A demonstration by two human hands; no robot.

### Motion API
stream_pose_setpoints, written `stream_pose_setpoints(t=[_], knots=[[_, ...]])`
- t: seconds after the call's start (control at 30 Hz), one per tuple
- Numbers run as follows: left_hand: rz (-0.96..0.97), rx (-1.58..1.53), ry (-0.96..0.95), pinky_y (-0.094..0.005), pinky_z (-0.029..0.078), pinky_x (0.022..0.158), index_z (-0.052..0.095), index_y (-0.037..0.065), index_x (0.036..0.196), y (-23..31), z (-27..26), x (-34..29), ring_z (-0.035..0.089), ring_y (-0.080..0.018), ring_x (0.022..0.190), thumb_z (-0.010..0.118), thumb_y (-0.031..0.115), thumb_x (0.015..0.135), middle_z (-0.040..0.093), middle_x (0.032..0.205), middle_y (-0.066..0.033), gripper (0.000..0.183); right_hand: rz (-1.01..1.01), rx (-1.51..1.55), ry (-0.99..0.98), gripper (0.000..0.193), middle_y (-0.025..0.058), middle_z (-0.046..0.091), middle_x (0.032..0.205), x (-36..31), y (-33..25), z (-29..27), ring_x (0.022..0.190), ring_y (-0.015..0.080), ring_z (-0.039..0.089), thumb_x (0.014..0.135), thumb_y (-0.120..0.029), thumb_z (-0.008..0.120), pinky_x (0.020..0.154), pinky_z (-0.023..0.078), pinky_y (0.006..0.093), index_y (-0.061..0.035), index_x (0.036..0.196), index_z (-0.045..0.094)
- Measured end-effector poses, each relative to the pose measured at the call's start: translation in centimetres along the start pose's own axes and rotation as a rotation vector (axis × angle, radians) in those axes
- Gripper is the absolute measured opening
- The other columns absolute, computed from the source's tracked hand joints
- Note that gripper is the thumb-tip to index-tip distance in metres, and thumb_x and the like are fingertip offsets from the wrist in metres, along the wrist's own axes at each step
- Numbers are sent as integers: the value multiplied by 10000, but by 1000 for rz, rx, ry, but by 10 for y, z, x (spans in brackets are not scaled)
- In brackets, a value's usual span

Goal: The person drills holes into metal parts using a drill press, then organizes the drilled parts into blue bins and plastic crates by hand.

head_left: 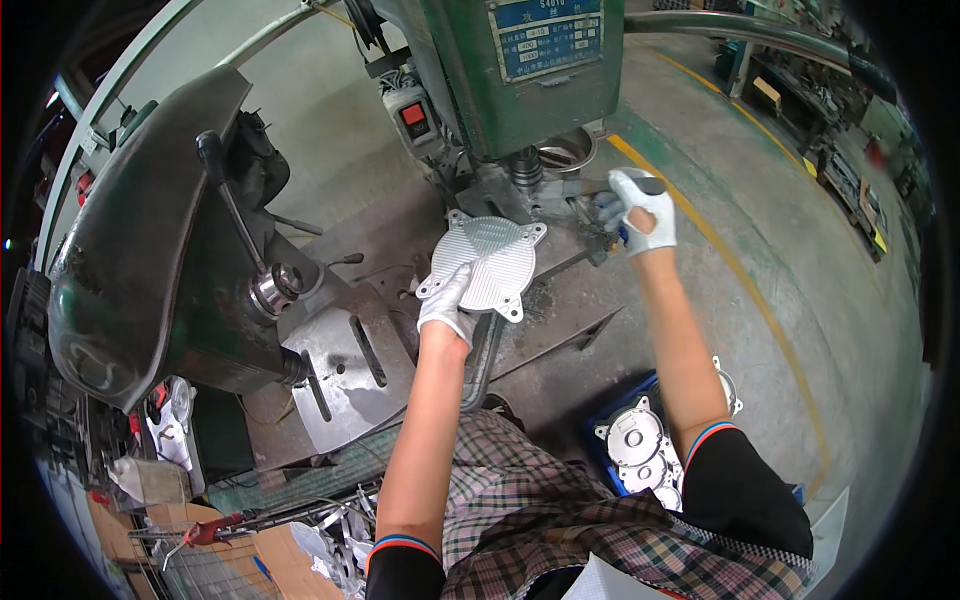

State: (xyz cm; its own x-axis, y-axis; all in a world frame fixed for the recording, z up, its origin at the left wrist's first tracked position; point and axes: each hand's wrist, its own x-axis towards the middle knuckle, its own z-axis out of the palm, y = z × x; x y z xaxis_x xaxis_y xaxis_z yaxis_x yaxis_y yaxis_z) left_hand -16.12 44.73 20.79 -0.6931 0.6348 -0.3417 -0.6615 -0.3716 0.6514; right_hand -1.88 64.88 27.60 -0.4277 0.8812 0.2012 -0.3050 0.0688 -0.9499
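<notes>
Round ribbed casting [487,262] lies flat, tabs outward, left hand [447,305] holding it.

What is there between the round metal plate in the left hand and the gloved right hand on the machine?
In the head view, the drill spindle and the grey machine table lie between the round metal plate and the right hand.

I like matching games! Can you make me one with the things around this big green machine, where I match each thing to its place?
Things:
1. Round ribbed plate
2. Red button
3. Blue crate
4. Lever

Places:
A. On the floor by the person's right side, full of metal parts
B. In the right hand
C. On the grey switch box on the machine
D. Held at its edge by the left hand, under the spindle

Pairs: 1-D, 2-C, 3-A, 4-B
</notes>
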Motion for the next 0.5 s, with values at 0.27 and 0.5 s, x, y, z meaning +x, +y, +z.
stream_pose_setpoints(t=[0.27, 0.5], knots=[[26, 25, 116, -328, 481, 803, 525, 29, 1094, -3, 15, 18, 574, -194, 941, 603, 71, 798, 580, 1056, -81, 309, 182, 128, 39, 216, 112, 576, 622, 6, 17, 23, 436, 164, 525, 813, -177, 558, 361, 394, 259, 20, 900, 549], [63, 71, 167, -309, 483, 748, 545, 44, 1099, -2, 20, 40, 577, -181, 911, 630, 89, 773, 588, 1046, -58, 340, -246, -24, 106, 321, 38, 572, 627, 30, -40, -9, 529, 101, 517, 864, -323, 507, 485, 386, 226, -49, 712, 581]])
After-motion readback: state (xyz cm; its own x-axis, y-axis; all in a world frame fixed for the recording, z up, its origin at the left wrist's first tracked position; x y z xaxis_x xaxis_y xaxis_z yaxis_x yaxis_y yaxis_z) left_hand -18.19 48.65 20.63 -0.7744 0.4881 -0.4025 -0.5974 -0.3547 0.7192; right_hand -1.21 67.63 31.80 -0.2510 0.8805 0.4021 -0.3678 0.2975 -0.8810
